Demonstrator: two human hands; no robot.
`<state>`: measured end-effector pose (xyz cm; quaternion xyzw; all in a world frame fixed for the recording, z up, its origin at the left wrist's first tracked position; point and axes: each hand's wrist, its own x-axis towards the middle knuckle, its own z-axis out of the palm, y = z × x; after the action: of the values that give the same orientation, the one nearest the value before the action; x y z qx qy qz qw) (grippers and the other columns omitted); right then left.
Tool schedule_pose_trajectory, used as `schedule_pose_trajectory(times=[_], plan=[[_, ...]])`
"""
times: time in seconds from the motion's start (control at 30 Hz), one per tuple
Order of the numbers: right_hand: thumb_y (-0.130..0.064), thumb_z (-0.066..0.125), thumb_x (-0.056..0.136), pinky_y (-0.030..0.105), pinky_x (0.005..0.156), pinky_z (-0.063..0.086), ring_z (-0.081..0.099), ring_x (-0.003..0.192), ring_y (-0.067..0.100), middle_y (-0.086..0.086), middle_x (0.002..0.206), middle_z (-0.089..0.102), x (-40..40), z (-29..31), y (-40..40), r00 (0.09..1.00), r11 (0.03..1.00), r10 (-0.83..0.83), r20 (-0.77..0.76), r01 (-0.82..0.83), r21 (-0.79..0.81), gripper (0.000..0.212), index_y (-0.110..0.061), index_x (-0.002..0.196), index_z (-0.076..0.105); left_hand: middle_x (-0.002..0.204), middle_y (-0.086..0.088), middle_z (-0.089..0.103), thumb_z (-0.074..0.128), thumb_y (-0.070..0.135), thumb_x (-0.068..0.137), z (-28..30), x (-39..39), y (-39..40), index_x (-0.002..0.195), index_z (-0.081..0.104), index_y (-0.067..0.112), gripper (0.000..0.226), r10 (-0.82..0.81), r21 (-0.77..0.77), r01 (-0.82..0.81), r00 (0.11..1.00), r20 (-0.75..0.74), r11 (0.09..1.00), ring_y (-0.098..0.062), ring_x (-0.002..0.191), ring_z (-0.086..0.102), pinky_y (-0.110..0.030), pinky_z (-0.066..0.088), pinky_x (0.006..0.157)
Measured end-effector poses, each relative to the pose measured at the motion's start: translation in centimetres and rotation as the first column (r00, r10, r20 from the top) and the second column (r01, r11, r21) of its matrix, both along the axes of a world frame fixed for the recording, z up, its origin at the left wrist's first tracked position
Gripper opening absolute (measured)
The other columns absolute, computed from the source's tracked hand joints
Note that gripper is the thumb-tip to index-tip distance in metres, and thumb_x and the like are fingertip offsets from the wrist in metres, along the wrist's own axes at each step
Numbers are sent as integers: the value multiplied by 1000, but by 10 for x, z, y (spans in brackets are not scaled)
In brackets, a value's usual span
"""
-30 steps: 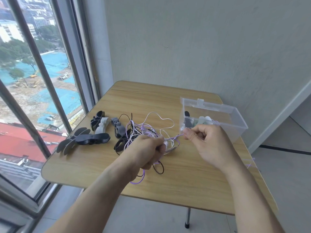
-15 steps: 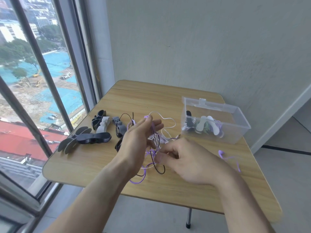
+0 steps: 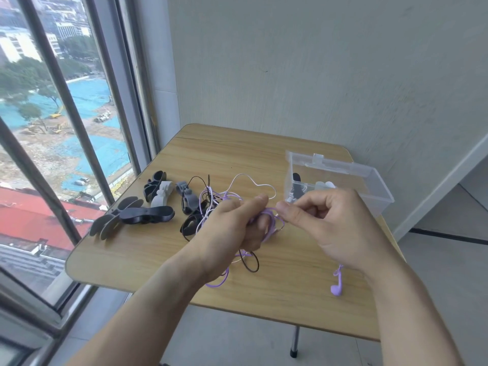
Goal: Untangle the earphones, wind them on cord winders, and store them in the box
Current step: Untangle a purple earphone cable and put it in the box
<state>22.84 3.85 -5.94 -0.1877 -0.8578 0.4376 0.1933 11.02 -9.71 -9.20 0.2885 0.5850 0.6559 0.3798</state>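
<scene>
A tangle of purple, white and black earphone cords [image 3: 227, 199] lies mid-table. My left hand [image 3: 232, 228] grips a bunch of the purple cord [image 3: 269, 220] just above the wood. My right hand [image 3: 330, 225] pinches that same purple cord at the fingertips, close beside the left thumb. A purple earbud [image 3: 337, 287] hangs below my right wrist. Several black, grey and white cord winders [image 3: 158, 204] lie to the left. The clear plastic box [image 3: 369, 186] stands open at the right with wound earphones inside.
The small wooden table [image 3: 290, 286] stands against a window on the left and a wall behind. Its front edge is near my forearms, and a metal leg [image 3: 294, 342] shows beneath. Grey floor lies to the right.
My left hand has curled from spread fingers into a grip on the purple cord. My right hand rose from the table and pinches the cord near the box; the earbud dangles lower.
</scene>
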Motion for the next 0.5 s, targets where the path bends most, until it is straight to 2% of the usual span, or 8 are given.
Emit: schedule_pose_trajectory(times=[0.03, 0.1, 0.17, 0.23, 0.3, 0.37, 0.43, 0.5], plan=[[-45, 69, 87, 21, 49, 30, 36, 50, 9, 4, 52, 47, -2, -3, 0, 999, 1000, 19, 26, -19, -7, 30, -20, 72, 77, 55, 3, 15, 47, 33, 101, 0, -1, 1, 58, 44, 17, 46, 25, 55, -31, 995, 101, 998, -16, 50, 12, -23, 21, 49], [-44, 59, 95, 26, 51, 32, 38, 48, 10, -2, 52, 47, -6, -9, -1, 990, 999, 49, 132, -51, 12, 33, -21, 78, 74, 57, 3, 17, 40, 33, 104, 1, -5, 2, 64, 46, 18, 44, 64, 177, -129, 941, 332, 976, -14, 49, 14, -21, 25, 47], [-39, 51, 102, 26, 51, 36, 41, 45, 8, -7, 54, 54, -9, -14, -5, 969, 996, 78, 236, -86, 25, 30, -23, 85, 70, 60, 3, 38, 36, 32, 106, 3, -13, 1, 78, 59, 15, 40, 89, 284, -245, 880, 467, 927, -11, 48, 35, -19, 29, 45], [-37, 45, 105, 22, 47, 37, 42, 44, 5, -7, 56, 58, -11, -15, -13, 945, 987, 136, 296, -155, 41, 28, -23, 94, 66, 80, -1, 65, 34, 29, 107, 4, -21, 0, 104, 64, 8, 37, 138, 306, -306, 874, 465, 902, -13, 66, 62, -19, 34, 48], [-35, 43, 106, 20, 42, 36, 40, 41, 5, -5, 58, 57, -14, -15, -22, 922, 976, 169, 347, -207, 73, 32, -15, 90, 63, 104, -9, 73, 35, 28, 106, 3, -23, 0, 119, 60, 3, 38, 205, 277, -345, 879, 430, 897, -20, 93, 72, -22, 38, 51], [-37, 44, 105, 30, 48, 40, 39, 44, 10, 0, 60, 55, -16, -16, -28, 903, 969, 180, 391, -230, 85, 39, -9, 82, 56, 114, -10, 73, 38, 30, 104, 0, -21, 2, 119, 61, 5, 37, 274, 234, -354, 908, 316, 905, -25, 109, 69, -28, 38, 58], [-40, 45, 103, 34, 58, 43, 45, 50, 12, 0, 61, 59, -16, -14, -32, 881, 962, 204, 426, -261, 79, 39, -10, 81, 56, 113, -1, 74, 40, 31, 105, -4, -17, 2, 115, 65, 15, 32, 318, 165, -320, 947, 39, 933, -20, 113, 67, -31, 39, 67], [-36, 49, 102, 33, 57, 43, 49, 54, 11, -7, 59, 60, -13, -7, -33, 892, 963, 230, 388, -266, 40, 34, -12, 83, 64, 109, 2, 74, 40, 29, 106, -8, -11, 3, 118, 66, 18, 30, 259, 104, -243, 949, -182, 964, -11, 105, 69, -25, 45, 70]])
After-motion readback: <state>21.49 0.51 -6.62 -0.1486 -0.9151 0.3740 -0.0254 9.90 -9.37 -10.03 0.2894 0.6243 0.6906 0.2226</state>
